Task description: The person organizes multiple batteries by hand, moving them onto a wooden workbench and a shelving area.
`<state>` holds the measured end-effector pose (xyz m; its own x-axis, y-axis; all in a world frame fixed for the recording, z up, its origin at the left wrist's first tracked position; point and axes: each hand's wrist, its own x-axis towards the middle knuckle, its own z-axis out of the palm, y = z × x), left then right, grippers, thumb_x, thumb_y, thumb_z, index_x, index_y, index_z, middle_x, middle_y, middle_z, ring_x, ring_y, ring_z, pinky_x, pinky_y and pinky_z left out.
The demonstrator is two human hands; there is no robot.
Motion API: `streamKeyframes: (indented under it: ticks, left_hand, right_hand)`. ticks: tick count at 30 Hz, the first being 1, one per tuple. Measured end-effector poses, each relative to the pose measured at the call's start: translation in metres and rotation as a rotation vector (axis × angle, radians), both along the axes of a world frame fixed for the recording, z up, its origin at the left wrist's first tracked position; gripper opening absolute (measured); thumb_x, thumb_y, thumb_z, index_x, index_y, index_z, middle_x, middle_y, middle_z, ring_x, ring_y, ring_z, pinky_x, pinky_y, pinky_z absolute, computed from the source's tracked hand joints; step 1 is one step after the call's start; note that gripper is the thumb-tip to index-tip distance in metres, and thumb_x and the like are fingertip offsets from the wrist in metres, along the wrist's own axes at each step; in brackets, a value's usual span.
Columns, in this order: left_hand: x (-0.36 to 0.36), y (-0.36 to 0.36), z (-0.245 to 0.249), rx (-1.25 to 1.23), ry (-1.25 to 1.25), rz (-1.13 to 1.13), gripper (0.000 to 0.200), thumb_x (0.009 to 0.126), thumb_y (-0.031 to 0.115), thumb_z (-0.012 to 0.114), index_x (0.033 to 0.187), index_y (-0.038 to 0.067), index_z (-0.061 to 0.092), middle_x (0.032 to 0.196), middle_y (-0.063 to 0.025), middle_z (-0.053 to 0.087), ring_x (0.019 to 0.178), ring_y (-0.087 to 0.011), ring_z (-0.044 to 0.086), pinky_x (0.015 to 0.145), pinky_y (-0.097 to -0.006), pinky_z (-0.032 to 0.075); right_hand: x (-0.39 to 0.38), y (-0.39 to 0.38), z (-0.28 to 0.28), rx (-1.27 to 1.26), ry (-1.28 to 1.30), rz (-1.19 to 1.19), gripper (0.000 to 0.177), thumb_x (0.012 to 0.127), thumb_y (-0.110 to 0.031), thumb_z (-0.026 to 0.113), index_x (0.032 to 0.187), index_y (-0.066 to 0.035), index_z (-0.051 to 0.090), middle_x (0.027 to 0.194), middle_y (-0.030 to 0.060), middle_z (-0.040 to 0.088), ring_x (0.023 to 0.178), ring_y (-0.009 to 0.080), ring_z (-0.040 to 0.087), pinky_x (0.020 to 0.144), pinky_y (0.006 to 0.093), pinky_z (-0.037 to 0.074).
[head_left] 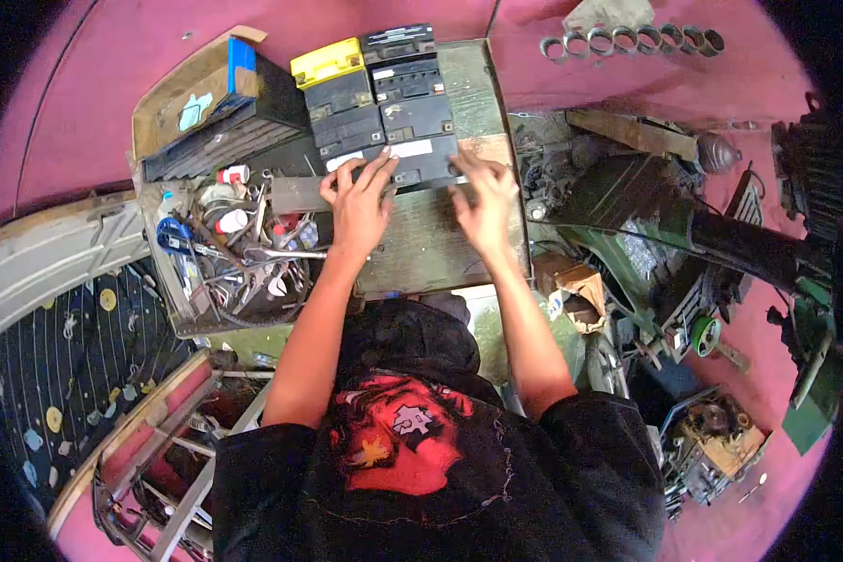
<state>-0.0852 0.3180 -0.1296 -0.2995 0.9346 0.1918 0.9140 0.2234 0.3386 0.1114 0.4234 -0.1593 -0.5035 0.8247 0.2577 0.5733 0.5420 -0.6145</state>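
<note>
Two columns of batteries stand on the workbench (421, 248), one of them with a yellow top (328, 64). My left hand (358, 206) reaches over the near edge of the front row, its fingers spread and their tips on the front battery (427, 163) with a white label. At that battery's right end is my right hand (485, 199), slightly blurred, thumb and fingers apart and fingertips close to the corner. The other dark batteries (417, 117) sit tightly packed behind.
Left of my left hand, a tray (187, 323) holds wrenches, small bottles and other tools. Behind it stands a cardboard box (183, 117) on a dark case. Metal rings (632, 41) hang on the pink wall. Machinery (665, 197) lines the right side.
</note>
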Motion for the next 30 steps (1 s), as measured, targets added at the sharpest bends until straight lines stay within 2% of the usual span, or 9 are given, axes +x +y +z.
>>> streamKeyframes:
  ticks: [3, 4, 8, 10, 13, 16, 19, 24, 30]
  left_hand:
    - [-0.009, -0.032, 0.02, 0.003, -0.011, 0.008, 0.055, 0.084, 0.012, 0.081, 0.137, 0.018, 0.069, 0.138, 0.0033, 0.068, 0.123, -0.0237, 0.056, 0.11, -0.0483, 0.03]
    - [-0.01, -0.045, 0.035, 0.064, -0.013, -0.01, 0.047, 0.082, 0.01, 0.079, 0.128, 0.013, 0.071, 0.127, -0.001, 0.072, 0.116, -0.0226, 0.06, 0.106, -0.0468, 0.034]
    - [-0.015, -0.126, 0.048, 0.119, 0.004, 0.039, 0.034, 0.083, 0.009, 0.079, 0.116, 0.011, 0.075, 0.117, -0.0017, 0.074, 0.109, -0.0238, 0.063, 0.102, -0.0446, 0.039]
    - [-0.007, -0.166, 0.056, 0.124, -0.017, 0.178, 0.022, 0.084, 0.006, 0.078, 0.106, 0.01, 0.076, 0.107, -0.0032, 0.075, 0.103, -0.0258, 0.065, 0.097, -0.0431, 0.043]
    - [0.012, -0.224, 0.053, 0.055, -0.051, 0.421, 0.02, 0.084, 0.004, 0.077, 0.103, 0.009, 0.076, 0.102, -0.0044, 0.074, 0.101, -0.027, 0.065, 0.093, -0.0422, 0.044]
    - [0.038, -0.273, 0.043, 0.033, -0.063, 0.584, 0.017, 0.084, 0.002, 0.076, 0.1, 0.008, 0.076, 0.098, -0.0055, 0.074, 0.098, -0.0279, 0.065, 0.09, -0.0408, 0.045]
    - [0.062, -0.306, 0.033, 0.025, -0.106, 0.72, 0.018, 0.083, 0.001, 0.075, 0.099, 0.008, 0.076, 0.096, -0.0061, 0.073, 0.097, -0.0284, 0.065, 0.089, -0.0409, 0.046]
    - [0.08, -0.321, 0.039, 0.053, -0.141, 0.685, 0.019, 0.082, 0.003, 0.074, 0.1, 0.007, 0.076, 0.093, -0.0056, 0.072, 0.095, -0.0267, 0.065, 0.088, -0.0418, 0.048]
    - [0.106, -0.363, 0.032, 0.146, -0.18, 0.691, 0.016, 0.084, 0.005, 0.075, 0.1, 0.007, 0.076, 0.094, -0.0051, 0.073, 0.094, -0.0259, 0.065, 0.088, -0.0412, 0.048]
  right_hand:
    - [0.021, -0.004, -0.011, 0.01, 0.146, -0.113, 0.037, 0.086, -0.005, 0.072, 0.122, -0.012, 0.072, 0.127, 0.0066, 0.071, 0.118, 0.0334, 0.056, 0.107, 0.0471, 0.038]
    - [0.029, -0.006, -0.014, 0.011, 0.141, -0.118, 0.035, 0.087, -0.005, 0.072, 0.121, -0.01, 0.071, 0.125, 0.0078, 0.072, 0.117, 0.0329, 0.057, 0.106, 0.046, 0.039]
    - [0.046, -0.006, -0.019, 0.009, 0.104, -0.184, 0.028, 0.089, -0.006, 0.072, 0.116, -0.007, 0.072, 0.116, 0.0122, 0.072, 0.113, 0.0341, 0.059, 0.105, 0.045, 0.043]
    - [0.046, 0.004, -0.018, 0.045, 0.132, -0.184, 0.026, 0.089, -0.004, 0.073, 0.115, -0.005, 0.072, 0.113, 0.0135, 0.071, 0.111, 0.034, 0.059, 0.101, 0.0442, 0.046]
    - [0.031, 0.024, -0.009, 0.08, 0.196, -0.155, 0.025, 0.087, -0.001, 0.071, 0.111, -0.006, 0.072, 0.109, 0.0102, 0.073, 0.106, 0.0322, 0.06, 0.099, 0.0436, 0.046]
    - [-0.001, 0.037, 0.015, 0.126, 0.212, -0.07, 0.02, 0.093, -0.002, 0.072, 0.113, -0.004, 0.072, 0.109, 0.0118, 0.071, 0.106, 0.0297, 0.061, 0.095, 0.0413, 0.049]
    - [-0.034, 0.032, 0.035, 0.184, 0.239, 0.042, 0.02, 0.093, -0.001, 0.071, 0.113, -0.004, 0.072, 0.109, 0.0109, 0.072, 0.107, 0.0293, 0.06, 0.099, 0.0414, 0.048]
    - [-0.067, -0.034, 0.064, 0.156, 0.211, 0.341, 0.018, 0.09, 0.001, 0.07, 0.107, -0.005, 0.071, 0.109, 0.0118, 0.072, 0.105, 0.0315, 0.061, 0.097, 0.0421, 0.046]
    - [-0.08, -0.142, 0.061, 0.06, 0.104, 0.65, 0.022, 0.084, 0.001, 0.072, 0.104, -0.008, 0.072, 0.108, 0.0084, 0.072, 0.11, 0.0324, 0.059, 0.104, 0.0449, 0.041]
